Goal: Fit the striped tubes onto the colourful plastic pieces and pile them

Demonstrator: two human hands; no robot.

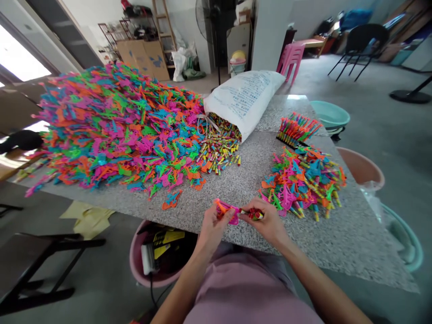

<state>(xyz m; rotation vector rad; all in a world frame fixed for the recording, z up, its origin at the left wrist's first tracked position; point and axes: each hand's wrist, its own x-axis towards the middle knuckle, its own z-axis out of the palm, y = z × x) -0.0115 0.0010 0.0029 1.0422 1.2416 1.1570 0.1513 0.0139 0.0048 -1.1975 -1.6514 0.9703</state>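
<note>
Pink and orange plastic pieces (pixel 234 218) are pinched between the thumb and fingers of the left hand (pixel 212 220), above the near edge of the speckled surface (pixel 251 175). The right hand (pixel 268 220), just beside it, is closed on several patterned tubes (pixel 258 215); the fingers conceal their exact number. Fingertips also cover the gap between pieces and tubes; contact cannot be confirmed. A mixed pile (pixel 300 180) lies toward the right edge and partly hides the base of an upright row (pixel 299 128). A large heap (pixel 118 126) covers the left end; single pieces blur together. The white sack (pixel 245 101) near the far edge bears illegible print.
</note>
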